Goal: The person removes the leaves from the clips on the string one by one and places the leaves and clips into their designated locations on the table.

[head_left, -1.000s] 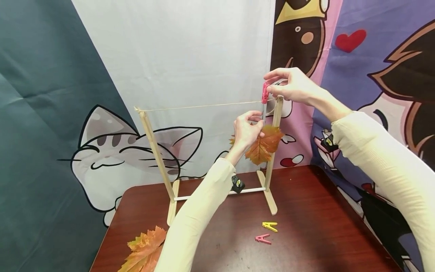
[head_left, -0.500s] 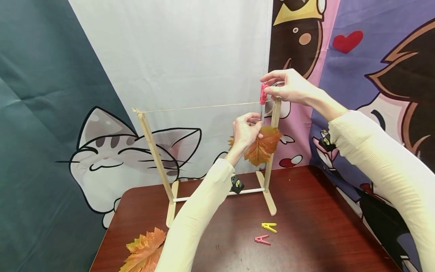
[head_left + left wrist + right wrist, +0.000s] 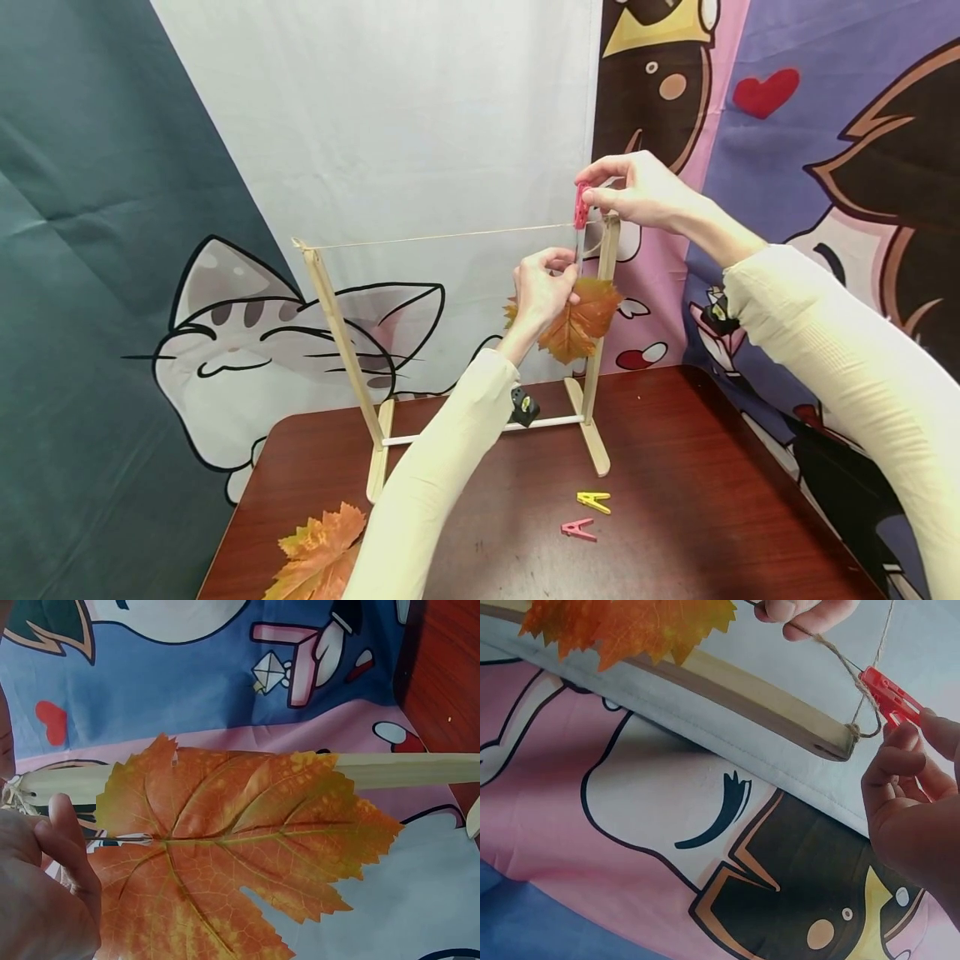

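My right hand pinches a pink clothespin upright at the string, close to the right post. In the right wrist view the clothespin has its tip at the string and a leaf stem. My left hand pinches the stem of an orange artificial leaf just below the string. In the left wrist view the leaf spreads out from the left hand's fingers, in front of the wooden post. Whether the clothespin's tip is clamped on the stem cannot be told.
The wooden stand carries the string between two posts, with a white crossbar low down. A yellow clothespin and another pink clothespin lie on the brown table. A second leaf lies at the front left.
The head view has shifted slightly. Both hands keep their places at the string, and the right fingers close a little more over the top of the clothespin.
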Available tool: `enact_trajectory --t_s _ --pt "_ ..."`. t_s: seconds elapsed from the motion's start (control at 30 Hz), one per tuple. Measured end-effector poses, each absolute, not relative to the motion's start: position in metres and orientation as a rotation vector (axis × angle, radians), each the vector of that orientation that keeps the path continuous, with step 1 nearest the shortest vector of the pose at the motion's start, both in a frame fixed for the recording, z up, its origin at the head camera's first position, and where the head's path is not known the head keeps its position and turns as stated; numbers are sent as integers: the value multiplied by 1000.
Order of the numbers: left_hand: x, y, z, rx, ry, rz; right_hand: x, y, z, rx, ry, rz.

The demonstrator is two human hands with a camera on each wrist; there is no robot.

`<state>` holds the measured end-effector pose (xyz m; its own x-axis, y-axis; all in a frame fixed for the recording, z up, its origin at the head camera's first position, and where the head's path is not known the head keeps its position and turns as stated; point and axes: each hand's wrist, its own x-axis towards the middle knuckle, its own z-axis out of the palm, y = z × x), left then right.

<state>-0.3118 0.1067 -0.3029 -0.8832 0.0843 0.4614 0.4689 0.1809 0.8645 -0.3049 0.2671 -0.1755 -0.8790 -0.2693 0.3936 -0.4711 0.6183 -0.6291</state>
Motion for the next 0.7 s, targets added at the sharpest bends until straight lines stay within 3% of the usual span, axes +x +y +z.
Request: enact_trajectory --t_s 0.7 --pt "-309 104 -299 -527 -2147 -1738 -301 263 -171 585 -2486 1035"
